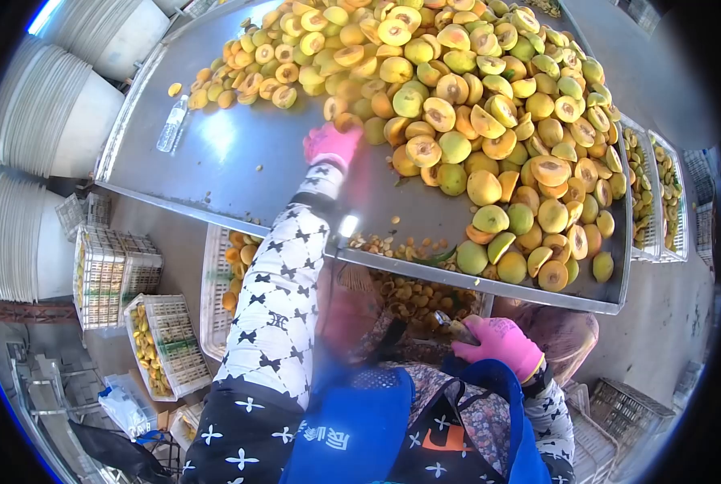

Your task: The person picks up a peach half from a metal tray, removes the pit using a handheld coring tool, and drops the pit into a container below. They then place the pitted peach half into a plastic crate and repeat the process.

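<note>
Halved and whole yellow-orange fruits are heaped on a metal table. At the near left edge of the heap is my left hand, in a pink glove. A fruit touches its fingertips, but the fingers are blurred and partly hidden, so a grip cannot be made out. Below the table's front edge, my right hand, also pink-gloved, is closed round a small tool with a metal tip. Beneath that edge, near the right hand, lie more fruit pieces.
A clear plastic bottle lies on the table's left part. Crates of fruit stand on the floor at left and beyond the table at right. Stacked pale round containers line the far left. A blue apron covers my lap.
</note>
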Available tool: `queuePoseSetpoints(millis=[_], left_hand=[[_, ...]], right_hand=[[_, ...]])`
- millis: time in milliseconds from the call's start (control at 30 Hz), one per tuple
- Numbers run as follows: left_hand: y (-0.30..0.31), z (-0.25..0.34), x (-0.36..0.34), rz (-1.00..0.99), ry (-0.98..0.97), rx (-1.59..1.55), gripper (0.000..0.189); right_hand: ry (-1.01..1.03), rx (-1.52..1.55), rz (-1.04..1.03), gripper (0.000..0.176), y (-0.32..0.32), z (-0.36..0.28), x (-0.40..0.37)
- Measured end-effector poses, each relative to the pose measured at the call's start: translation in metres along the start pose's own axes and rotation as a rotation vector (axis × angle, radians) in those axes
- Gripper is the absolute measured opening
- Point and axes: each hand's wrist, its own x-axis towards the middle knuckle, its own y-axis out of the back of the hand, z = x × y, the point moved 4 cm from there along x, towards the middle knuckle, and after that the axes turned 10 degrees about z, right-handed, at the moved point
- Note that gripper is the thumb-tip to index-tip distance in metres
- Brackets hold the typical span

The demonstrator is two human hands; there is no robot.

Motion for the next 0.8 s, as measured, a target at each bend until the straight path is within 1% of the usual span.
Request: queuePoseSetpoints(millis=[33,67,167,200,300,400,467,500,533,633,667,767,800], left_hand=[[-0.006,0.003,-0.003,-0.023,0.015,0.008,0.071],[-0.014,-0.003,0.0,0.034,0.061,-0.113,0.063],[-0.006,-0.011,-0.015,0.03,-0.062,-0.517,0.055],[0.006,-0.006,-0.031,-0.09,-0.009,-0.712,0.048],[0.036,0.008,-0.086,-0.552,0.084,-1.238,0.043],[0.076,0.035,-0.169,-0.84,0.091,-1.416,0.049],[0.077,0.034,-0.205,-0.834,-0.086,-1.455,0.053],[0.081,0.04,-0.219,-0.892,-0.066,-1.486,0.048],[0.086,0.045,-0.233,-0.95,-0.043,-1.515,0.045],[0.074,0.043,-0.267,-0.879,0.397,-1.747,0.04],[0.073,0.04,-0.271,-0.833,0.385,-1.682,0.04],[0.087,0.038,-0.277,-0.848,0.33,-1.649,0.033],[0.1,0.039,-0.275,-0.683,-0.047,-1.429,0.032]], right_hand=[[0.002,0.025,0.015,0.039,0.001,-0.001,0.001],[0.004,0.056,0.028,0.038,-0.001,-0.002,0.001],[0.119,0.036,0.094,0.034,0.01,-0.013,0.008],[0.09,0.14,0.17,0.03,0.014,-0.016,0.011],[0.265,0.099,0.431,0.033,0.03,-0.033,0.02],[0.376,0.163,0.742,0.037,0.037,-0.06,0.029],[0.427,0.09,0.829,0.036,0.036,-0.069,0.032],[0.456,0.053,0.869,0.036,0.033,-0.073,0.032],[0.444,0.01,0.886,0.031,0.028,-0.074,0.03],[0.324,-0.096,0.819,0.026,0.014,-0.074,0.019],[0.352,-0.136,0.794,0.023,0.012,-0.074,0.016],[0.311,-0.246,0.755,0.029,0.015,-0.078,0.006],[0.31,-0.296,0.749,0.028,0.015,-0.079,0.004]])
